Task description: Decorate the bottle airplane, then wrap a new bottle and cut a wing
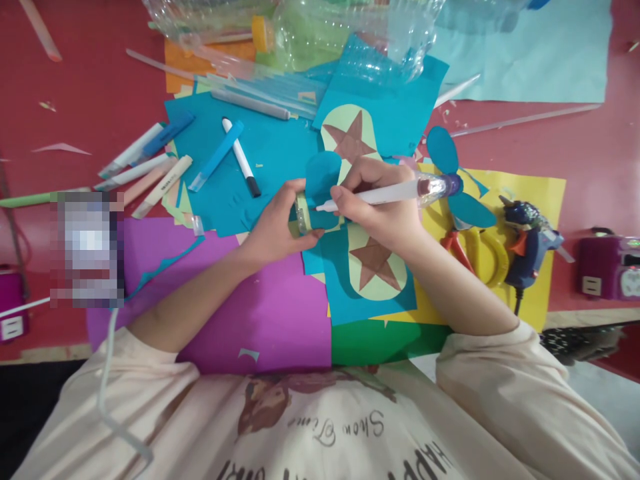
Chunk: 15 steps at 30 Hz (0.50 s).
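Observation:
My right hand (383, 203) is closed round a white marker (385, 195). The marker's tip points left, over blue paper between my hands; whether it touches cannot be told. My left hand (277, 227) pinches a small pale piece with a shiny, clear edge (301, 213), its thumb and forefinger at either end. A rounded blue paper shape (323, 172) rises just beyond the marker tip. Partly under my right hand lies a pale-green paper shape with brown stars (379, 263), on a blue sheet (327, 293).
Several markers (155, 173) lie at the left, near a blurred device (87, 250). Clear plastic bottles (350, 33) lie at the back. On yellow paper (545, 200) at the right are a glue gun (527, 257), scissors (483, 257) and blue paper blades on a purple cap (454, 184).

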Each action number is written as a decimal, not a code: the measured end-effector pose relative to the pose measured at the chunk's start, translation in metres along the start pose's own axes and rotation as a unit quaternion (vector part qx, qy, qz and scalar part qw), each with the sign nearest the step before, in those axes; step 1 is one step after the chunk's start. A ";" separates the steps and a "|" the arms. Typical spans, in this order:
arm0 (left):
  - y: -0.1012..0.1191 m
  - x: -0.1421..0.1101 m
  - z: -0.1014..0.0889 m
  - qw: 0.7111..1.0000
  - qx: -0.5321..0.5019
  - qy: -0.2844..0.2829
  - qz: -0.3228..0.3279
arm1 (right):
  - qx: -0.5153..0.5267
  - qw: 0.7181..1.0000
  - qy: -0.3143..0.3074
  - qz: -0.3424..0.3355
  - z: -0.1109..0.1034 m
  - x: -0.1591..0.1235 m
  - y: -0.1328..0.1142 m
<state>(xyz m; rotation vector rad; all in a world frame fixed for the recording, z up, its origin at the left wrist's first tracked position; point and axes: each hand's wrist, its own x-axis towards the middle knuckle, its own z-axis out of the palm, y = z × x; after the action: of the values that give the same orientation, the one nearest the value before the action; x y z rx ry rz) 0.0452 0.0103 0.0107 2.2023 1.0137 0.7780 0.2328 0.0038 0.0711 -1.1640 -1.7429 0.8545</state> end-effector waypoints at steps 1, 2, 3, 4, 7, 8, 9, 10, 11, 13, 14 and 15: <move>0.000 0.000 0.000 1.000 -0.001 0.001 0.001 | 0.003 1.000 0.002 0.001 -0.001 0.000 0.000; 0.000 0.000 0.000 1.000 -0.002 0.004 0.003 | 0.005 1.000 0.003 0.002 -0.001 0.001 0.000; 0.000 0.000 0.000 1.000 -0.003 0.006 0.006 | 0.006 1.000 0.003 0.003 -0.002 0.001 0.000; -0.001 0.000 0.001 1.000 -0.004 0.007 0.006 | 0.005 1.000 0.002 0.003 -0.003 0.001 0.000; -0.001 0.000 0.001 1.000 -0.007 0.013 0.003 | -0.007 1.000 0.003 0.005 -0.004 0.002 0.000; -0.002 -0.001 0.001 1.000 -0.006 0.015 -0.001 | -0.013 1.000 0.006 0.006 -0.004 0.002 0.001; -0.002 -0.001 0.001 1.000 -0.005 0.016 -0.004 | -0.019 1.000 0.009 0.008 -0.004 0.002 0.001; -0.002 -0.001 0.001 1.000 -0.004 0.016 -0.008 | -0.024 1.000 0.012 0.010 -0.005 0.002 0.001; -0.002 -0.001 0.001 1.000 -0.003 0.016 -0.009 | -0.028 0.999 0.013 0.012 -0.005 0.002 0.002; -0.003 -0.001 0.001 1.000 -0.003 0.011 -0.009 | -0.031 0.999 0.013 0.014 -0.005 0.002 0.002; -0.003 -0.001 0.001 1.000 -0.003 0.009 -0.006 | -0.029 0.999 0.013 0.013 -0.005 0.001 0.002; -0.003 -0.001 0.001 1.000 -0.003 0.009 -0.003 | -0.026 1.000 0.014 0.012 -0.005 0.001 0.003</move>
<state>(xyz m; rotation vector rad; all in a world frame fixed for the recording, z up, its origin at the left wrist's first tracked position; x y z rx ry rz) 0.0438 0.0108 0.0080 2.1901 1.0251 0.7975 0.2385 0.0062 0.0714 -1.2261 -1.7409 0.8081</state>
